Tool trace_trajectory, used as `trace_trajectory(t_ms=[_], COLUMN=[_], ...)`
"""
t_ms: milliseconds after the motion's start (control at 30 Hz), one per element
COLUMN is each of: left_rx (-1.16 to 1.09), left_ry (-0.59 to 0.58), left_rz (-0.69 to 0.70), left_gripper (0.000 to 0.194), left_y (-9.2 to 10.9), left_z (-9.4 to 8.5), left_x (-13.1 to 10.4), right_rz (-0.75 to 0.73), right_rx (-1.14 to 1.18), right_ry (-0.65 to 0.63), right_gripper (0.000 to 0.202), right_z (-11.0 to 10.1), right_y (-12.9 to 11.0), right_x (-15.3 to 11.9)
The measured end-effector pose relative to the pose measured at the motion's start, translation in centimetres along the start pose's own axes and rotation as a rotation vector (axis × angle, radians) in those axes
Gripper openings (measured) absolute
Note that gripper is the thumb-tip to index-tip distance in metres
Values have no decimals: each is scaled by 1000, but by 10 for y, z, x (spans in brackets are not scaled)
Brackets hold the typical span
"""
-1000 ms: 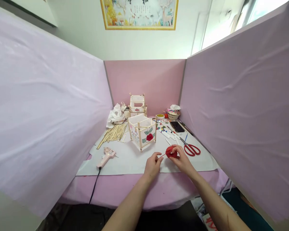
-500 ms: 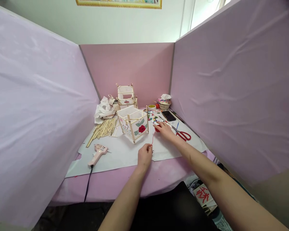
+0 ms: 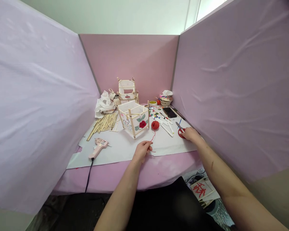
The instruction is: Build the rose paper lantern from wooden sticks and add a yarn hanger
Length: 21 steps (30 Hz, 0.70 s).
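Note:
Pinched between the fingers of my left hand (image 3: 143,150) is a red yarn strand (image 3: 154,136), its loose end sticking out to the right. The strand runs up to a red yarn ball (image 3: 155,125) on the white sheet. Over at the right, my right hand (image 3: 190,133) is closed on the red handles of the scissors (image 3: 181,131), whose blades point away to the upper left. Just beyond my left hand stands a stick-framed lantern (image 3: 134,121) with white panels, a red flower and green leaves on one side.
A pink glue gun (image 3: 99,149) lies at the left, its cord over the table edge. Bamboo sticks (image 3: 103,123) are piled behind it. White markers (image 3: 167,130), a phone (image 3: 170,112), a bowl (image 3: 166,101) and another stick frame (image 3: 126,89) stand or lie farther back.
My right hand has left the yarn ball and moved right onto the scissors. The ball now lies uncovered. My left hand still holds the strand.

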<state>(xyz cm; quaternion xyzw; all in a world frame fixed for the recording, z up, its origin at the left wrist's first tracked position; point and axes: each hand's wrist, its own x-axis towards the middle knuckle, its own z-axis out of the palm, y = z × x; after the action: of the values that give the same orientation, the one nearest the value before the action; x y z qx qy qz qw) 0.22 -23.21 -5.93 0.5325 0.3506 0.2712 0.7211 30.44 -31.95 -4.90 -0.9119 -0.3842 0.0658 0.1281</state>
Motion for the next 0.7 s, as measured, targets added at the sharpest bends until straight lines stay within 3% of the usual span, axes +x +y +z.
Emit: trace_trajectory(t_ms=[267,333,400,467,567,633,700], left_rx=[-116,-116,-111,-107,-114,-123,-134], left_ry=[-65,-63,-55,-54,-56,-50,-40], left_rz=[-45,-39,-34,-31,-26,-17,-5], left_gripper=[32,33,34,33,31,31,32], left_y=[1,1,2,2,3,4,5], left_z=[-7,-7,-7,-6,-6,-7,-7], left_x=[-2,-2,-2,-2,-4,-5,-6], right_rz=[101,87,18,-107,-231,-202,-117], right_rx=[-38,85,364,719,1085,1175,1221], right_ry=[-52,-44,-100,-271,-672,-897,-1004], right_gripper=[32,31,31,34,35,34,38], right_z=[-15,-19,-21,-18,-10,-3,2], right_y=[-14,-14,-19,-30,-53,-67,-78], right_x=[-8,-22,-39,-58,-79,-83,-77])
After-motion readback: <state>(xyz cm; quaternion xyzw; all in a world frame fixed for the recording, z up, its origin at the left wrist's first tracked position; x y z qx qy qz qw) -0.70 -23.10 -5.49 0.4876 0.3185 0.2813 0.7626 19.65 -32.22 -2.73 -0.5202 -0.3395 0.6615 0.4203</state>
